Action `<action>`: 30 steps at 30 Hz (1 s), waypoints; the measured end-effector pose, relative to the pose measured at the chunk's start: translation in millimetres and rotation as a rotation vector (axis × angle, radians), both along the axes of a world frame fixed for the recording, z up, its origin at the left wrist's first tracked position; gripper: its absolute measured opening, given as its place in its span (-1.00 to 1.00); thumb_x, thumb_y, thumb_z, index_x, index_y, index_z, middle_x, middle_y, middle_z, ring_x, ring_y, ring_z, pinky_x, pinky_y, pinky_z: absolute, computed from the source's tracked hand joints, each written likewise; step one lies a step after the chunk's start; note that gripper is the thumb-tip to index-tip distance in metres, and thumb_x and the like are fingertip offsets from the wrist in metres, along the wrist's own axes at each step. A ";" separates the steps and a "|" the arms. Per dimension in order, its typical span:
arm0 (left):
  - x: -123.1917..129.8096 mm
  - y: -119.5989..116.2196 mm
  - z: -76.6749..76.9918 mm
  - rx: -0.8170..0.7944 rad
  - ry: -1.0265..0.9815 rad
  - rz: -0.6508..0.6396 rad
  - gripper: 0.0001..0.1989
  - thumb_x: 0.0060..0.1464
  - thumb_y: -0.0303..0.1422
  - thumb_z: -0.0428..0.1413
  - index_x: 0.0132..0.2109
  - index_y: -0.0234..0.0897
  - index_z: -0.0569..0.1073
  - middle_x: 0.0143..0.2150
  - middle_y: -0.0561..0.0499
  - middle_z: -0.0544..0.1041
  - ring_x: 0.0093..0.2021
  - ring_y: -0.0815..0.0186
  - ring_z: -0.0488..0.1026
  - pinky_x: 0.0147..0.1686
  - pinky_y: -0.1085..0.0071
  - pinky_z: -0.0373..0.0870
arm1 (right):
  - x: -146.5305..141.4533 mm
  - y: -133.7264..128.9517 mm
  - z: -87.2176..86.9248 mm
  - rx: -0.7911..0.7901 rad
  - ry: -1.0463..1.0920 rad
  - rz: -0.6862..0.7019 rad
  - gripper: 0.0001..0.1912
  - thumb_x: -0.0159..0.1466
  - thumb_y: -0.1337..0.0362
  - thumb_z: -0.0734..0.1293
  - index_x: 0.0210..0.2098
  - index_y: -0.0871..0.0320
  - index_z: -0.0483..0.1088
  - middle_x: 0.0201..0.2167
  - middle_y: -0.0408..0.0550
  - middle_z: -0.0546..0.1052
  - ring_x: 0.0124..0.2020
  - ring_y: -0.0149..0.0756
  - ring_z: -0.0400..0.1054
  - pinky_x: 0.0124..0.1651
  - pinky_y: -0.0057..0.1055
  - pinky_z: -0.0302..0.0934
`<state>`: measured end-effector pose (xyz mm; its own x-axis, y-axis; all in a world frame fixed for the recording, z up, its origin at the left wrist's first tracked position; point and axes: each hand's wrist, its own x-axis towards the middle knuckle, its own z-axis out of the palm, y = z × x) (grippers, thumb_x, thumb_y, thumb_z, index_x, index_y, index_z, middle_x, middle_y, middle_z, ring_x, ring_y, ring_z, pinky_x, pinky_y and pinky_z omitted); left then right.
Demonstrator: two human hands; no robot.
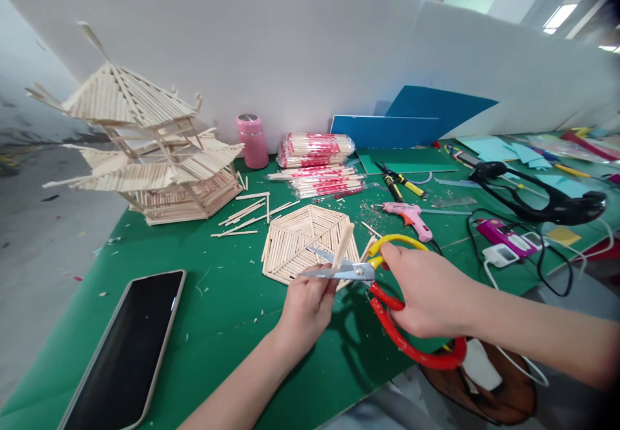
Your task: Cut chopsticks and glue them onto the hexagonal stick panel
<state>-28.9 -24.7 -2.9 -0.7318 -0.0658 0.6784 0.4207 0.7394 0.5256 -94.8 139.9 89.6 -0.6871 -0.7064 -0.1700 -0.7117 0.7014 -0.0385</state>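
Observation:
My right hand [429,291] is closed around the handles of a pair of scissors [361,272], one handle yellow and the other red. The blades stand apart, pointing left, with a pale wooden stick [343,246] between them. My left hand [307,304] pinches the lower end of that stick, which is tilted upward. Behind the blades, a flat polygonal panel of wooden sticks [290,239] lies on the green table. Several loose sticks [245,214] are scattered to the left of the panel.
A stick-built pagoda model [159,159] stands at back left, beside a pink flask [252,143]. Bundled sticks [314,149] lie behind the panel. Pliers [400,181], a pink glue gun [407,214], black glasses-like gear [537,197] and cables are on the right. A phone [126,352] lies front left.

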 end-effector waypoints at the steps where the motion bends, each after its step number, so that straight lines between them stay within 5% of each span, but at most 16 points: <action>1: -0.1 -0.2 0.1 0.001 0.002 -0.004 -0.87 -0.01 -0.55 -0.06 -0.41 -0.30 0.34 -0.53 0.00 0.45 -0.53 0.37 0.42 -0.52 0.52 0.33 | -0.9 0.8 -0.5 -0.005 0.000 0.007 -0.73 -0.10 0.21 0.24 -0.41 0.17 0.14 -0.57 -0.05 0.38 -0.58 -0.21 0.28 -0.62 -0.43 -0.12; 16: -1.3 -2.0 4.0 -0.002 -0.034 -0.050 -0.79 0.01 -0.54 -0.08 -0.54 -0.28 0.29 -0.60 0.04 0.40 -0.57 0.39 0.38 -0.57 0.55 0.28 | -3.5 10.0 -9.2 -0.091 -0.032 0.014 -0.72 -0.04 0.20 0.24 -0.34 0.17 0.15 -0.46 -0.01 0.41 -0.48 -0.17 0.31 -0.55 -0.39 0.02; 22: 2.7 -6.5 7.3 0.013 -0.107 -0.029 -0.85 0.03 -0.53 -0.09 -0.41 -0.30 0.34 -0.52 0.02 0.42 -0.50 0.39 0.37 -0.52 0.53 0.30 | 2.2 30.7 -9.3 -0.158 -0.071 -0.077 -0.65 0.01 0.12 0.25 -0.27 0.15 0.15 -0.39 -0.01 0.40 -0.41 -0.15 0.31 -0.46 -0.32 0.15; 25: 3.7 -6.7 5.5 0.049 -0.191 -0.027 -0.86 0.05 -0.49 -0.07 -0.41 -0.30 0.34 -0.53 0.03 0.40 -0.52 0.40 0.35 -0.52 0.53 0.28 | 2.2 53.8 -21.5 -0.263 -0.137 -0.237 -0.60 0.03 0.10 0.26 -0.19 0.11 0.13 -0.38 -0.05 0.41 -0.39 -0.19 0.33 -0.42 -0.35 0.20; 30: 2.8 -5.0 1.9 0.071 -0.234 -0.014 -0.85 0.05 -0.47 -0.05 -0.45 -0.31 0.33 -0.54 0.03 0.40 -0.51 0.39 0.35 -0.51 0.52 0.26 | -13.4 85.5 -65.4 -0.340 -0.142 -0.459 -0.57 0.08 0.06 0.20 -0.12 0.14 0.16 -0.45 -0.07 0.40 -0.48 -0.23 0.34 -0.43 -0.33 0.23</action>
<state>-26.0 -29.6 -1.0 -0.8697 -0.0957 0.4843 0.2914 0.6923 0.6602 -108.2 225.4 24.1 -0.9225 -0.3732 -0.0983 -0.3098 0.8679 -0.3882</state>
